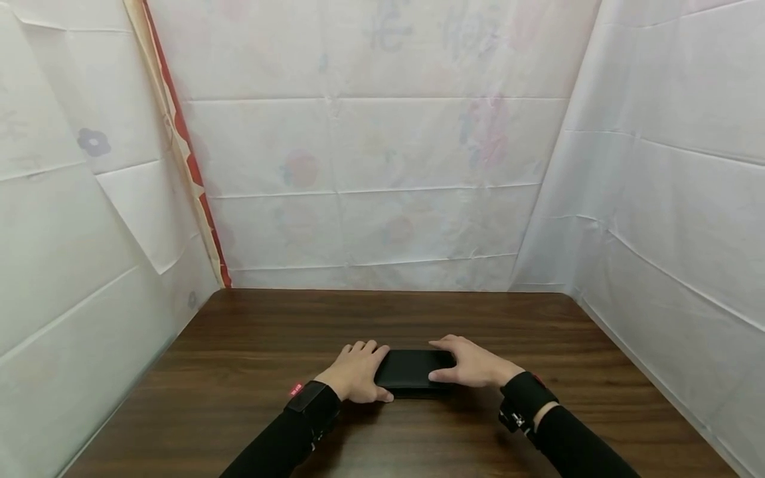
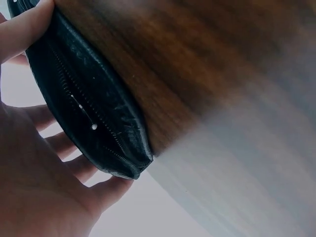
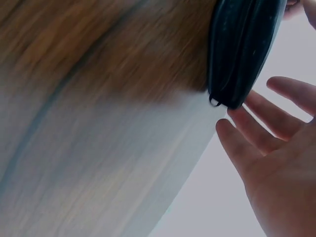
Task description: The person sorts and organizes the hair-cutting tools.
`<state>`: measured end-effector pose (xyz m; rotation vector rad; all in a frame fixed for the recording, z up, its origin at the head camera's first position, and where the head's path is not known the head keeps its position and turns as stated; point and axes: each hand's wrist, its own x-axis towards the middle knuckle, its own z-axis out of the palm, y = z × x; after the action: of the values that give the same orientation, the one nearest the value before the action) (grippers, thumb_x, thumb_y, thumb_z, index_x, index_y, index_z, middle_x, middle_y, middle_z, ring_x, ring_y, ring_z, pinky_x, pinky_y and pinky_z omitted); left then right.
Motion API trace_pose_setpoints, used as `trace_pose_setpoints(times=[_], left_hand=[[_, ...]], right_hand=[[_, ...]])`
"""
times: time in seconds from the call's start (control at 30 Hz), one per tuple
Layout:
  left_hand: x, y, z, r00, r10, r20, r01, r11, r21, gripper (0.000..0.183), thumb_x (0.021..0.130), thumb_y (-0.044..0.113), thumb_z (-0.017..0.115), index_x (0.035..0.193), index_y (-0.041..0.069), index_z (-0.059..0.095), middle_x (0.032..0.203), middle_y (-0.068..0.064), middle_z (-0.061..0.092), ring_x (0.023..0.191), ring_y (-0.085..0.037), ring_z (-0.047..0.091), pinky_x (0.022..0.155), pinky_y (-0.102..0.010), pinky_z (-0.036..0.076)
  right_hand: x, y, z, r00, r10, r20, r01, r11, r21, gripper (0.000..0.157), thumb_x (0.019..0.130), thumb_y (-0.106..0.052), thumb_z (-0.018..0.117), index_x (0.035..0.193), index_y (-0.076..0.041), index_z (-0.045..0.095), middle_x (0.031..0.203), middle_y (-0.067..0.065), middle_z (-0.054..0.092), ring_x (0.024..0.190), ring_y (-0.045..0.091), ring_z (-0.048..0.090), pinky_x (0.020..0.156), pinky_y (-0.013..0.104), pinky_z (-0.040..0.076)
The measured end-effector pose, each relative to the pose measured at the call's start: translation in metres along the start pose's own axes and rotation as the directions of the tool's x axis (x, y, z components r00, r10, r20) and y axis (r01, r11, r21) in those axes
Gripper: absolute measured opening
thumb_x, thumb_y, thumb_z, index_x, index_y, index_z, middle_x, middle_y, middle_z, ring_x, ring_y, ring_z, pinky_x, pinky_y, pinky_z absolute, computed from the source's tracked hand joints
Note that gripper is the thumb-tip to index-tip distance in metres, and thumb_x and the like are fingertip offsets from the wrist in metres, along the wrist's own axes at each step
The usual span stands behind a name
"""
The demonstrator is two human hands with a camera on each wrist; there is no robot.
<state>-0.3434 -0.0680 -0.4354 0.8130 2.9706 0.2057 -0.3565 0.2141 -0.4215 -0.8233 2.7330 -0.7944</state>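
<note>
A black zippered wallet [image 1: 412, 369] lies flat on the brown wooden table, its long side across my view. My left hand [image 1: 356, 373] holds its left end, thumb at the near edge and the other fingers around the far left corner. In the left wrist view, the thumb [image 2: 27, 32] lies on the wallet's zipped side [image 2: 94, 106], where a zip pull shows. At the right end is my right hand [image 1: 478, 364], its thumb over the top and its fingers spread. The right wrist view has those fingers [image 3: 269, 118] nearly straight beside the wallet's corner with a small metal ring [image 3: 214, 102].
The wooden table [image 1: 269, 325] reaches back to a white sheet wall [image 1: 370, 232]. White sheets also hang along the left [image 1: 72, 232] and right [image 1: 675, 219] sides. A red and cream strip [image 1: 179, 133] runs down the back left corner.
</note>
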Motion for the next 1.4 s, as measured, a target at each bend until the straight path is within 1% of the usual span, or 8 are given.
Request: trace_pose_setpoints(times=[0.13, 0.23, 0.33, 0.47, 0.63, 0.73, 1.13, 1.4], left_hand=[[-0.001, 0.0, -0.001, 1.0, 0.001, 0.004, -0.001, 1.0, 0.002, 0.09, 0.083, 0.058, 0.077, 0.153, 0.012, 0.045, 0.149, -0.014, 0.048, 0.136, -0.037, 0.044, 0.111, -0.057, 0.035], [-0.001, 0.001, -0.001, 1.0, 0.004, 0.005, -0.004, 1.0, 0.013, 0.089, 0.084, 0.059, 0.076, 0.153, 0.012, 0.044, 0.149, -0.014, 0.047, 0.136, -0.036, 0.044, 0.111, -0.057, 0.035], [-0.001, 0.002, -0.001, 1.0, 0.005, 0.007, -0.005, 1.0, 0.014, 0.089, 0.085, 0.058, 0.076, 0.154, 0.012, 0.043, 0.149, -0.014, 0.047, 0.136, -0.036, 0.044, 0.111, -0.057, 0.035], [-0.002, 0.003, -0.002, 1.0, 0.0, 0.011, 0.0, 1.0, 0.007, 0.089, 0.085, 0.057, 0.076, 0.154, 0.012, 0.043, 0.15, -0.014, 0.047, 0.137, -0.036, 0.044, 0.112, -0.057, 0.034], [-0.003, 0.004, -0.002, 1.0, -0.006, 0.016, 0.006, 1.0, 0.005, 0.089, 0.085, 0.057, 0.076, 0.154, 0.011, 0.042, 0.151, -0.015, 0.046, 0.137, -0.037, 0.043, 0.112, -0.058, 0.034], [-0.003, 0.004, -0.002, 1.0, -0.006, 0.019, 0.005, 1.0, 0.007, 0.089, 0.086, 0.058, 0.075, 0.154, 0.011, 0.042, 0.151, -0.015, 0.046, 0.138, -0.037, 0.043, 0.112, -0.057, 0.034], [-0.003, 0.006, -0.004, 1.0, -0.007, 0.028, 0.007, 1.0, -0.003, 0.089, 0.086, 0.057, 0.075, 0.155, 0.011, 0.041, 0.151, -0.015, 0.046, 0.137, -0.037, 0.043, 0.112, -0.058, 0.034], [-0.004, 0.008, -0.005, 0.999, -0.015, 0.034, 0.015, 1.0, 0.008, 0.09, 0.086, 0.058, 0.075, 0.155, 0.011, 0.041, 0.151, -0.015, 0.046, 0.137, -0.037, 0.043, 0.112, -0.057, 0.033]], right_hand=[[-0.005, 0.008, -0.004, 0.999, -0.019, -0.041, 0.02, 1.0, 0.019, 0.062, 0.104, -0.042, 0.057, 0.149, 0.0, 0.048, 0.143, 0.019, 0.052, 0.129, 0.038, 0.053, 0.104, 0.057, 0.043], [-0.007, 0.013, -0.007, 0.997, -0.01, -0.074, 0.011, 1.0, 0.016, 0.048, 0.108, -0.026, 0.052, 0.146, 0.002, 0.05, 0.137, 0.02, 0.056, 0.126, 0.037, 0.055, 0.102, 0.055, 0.045], [-0.008, 0.015, -0.008, 0.995, 0.016, -0.097, -0.015, 1.0, 0.009, 0.039, 0.106, -0.009, 0.049, 0.142, 0.005, 0.053, 0.133, 0.021, 0.059, 0.123, 0.037, 0.057, 0.1, 0.053, 0.048], [-0.007, 0.017, -0.007, 0.993, 0.032, -0.11, -0.036, 0.999, -0.033, 0.033, 0.1, 0.003, 0.054, 0.133, 0.009, 0.06, 0.123, 0.019, 0.064, 0.112, 0.034, 0.063, 0.092, 0.05, 0.052], [-0.004, 0.02, -0.002, 0.993, 0.047, -0.111, -0.058, 0.993, -0.1, 0.023, 0.095, 0.004, 0.063, 0.117, 0.006, 0.068, 0.104, 0.012, 0.065, 0.089, 0.022, 0.063, 0.077, 0.042, 0.053], [0.0, 0.023, 0.002, 0.991, 0.061, -0.123, -0.076, 0.989, -0.124, 0.018, 0.094, 0.003, 0.066, 0.112, 0.004, 0.07, 0.1, 0.009, 0.064, 0.084, 0.019, 0.061, 0.072, 0.04, 0.052], [0.011, 0.025, 0.007, 0.967, 0.137, -0.214, -0.169, 0.976, -0.139, 0.008, 0.092, 0.002, 0.068, 0.097, -0.002, 0.073, 0.087, 0.004, 0.067, 0.073, 0.015, 0.061, 0.07, 0.039, 0.054], [0.013, 0.018, 0.009, 0.97, 0.106, -0.22, -0.164, 0.951, -0.264, 0.011, 0.092, 0.001, 0.066, 0.085, -0.007, 0.069, 0.074, 0.001, 0.06, 0.063, 0.014, 0.054, 0.062, 0.038, 0.049]])
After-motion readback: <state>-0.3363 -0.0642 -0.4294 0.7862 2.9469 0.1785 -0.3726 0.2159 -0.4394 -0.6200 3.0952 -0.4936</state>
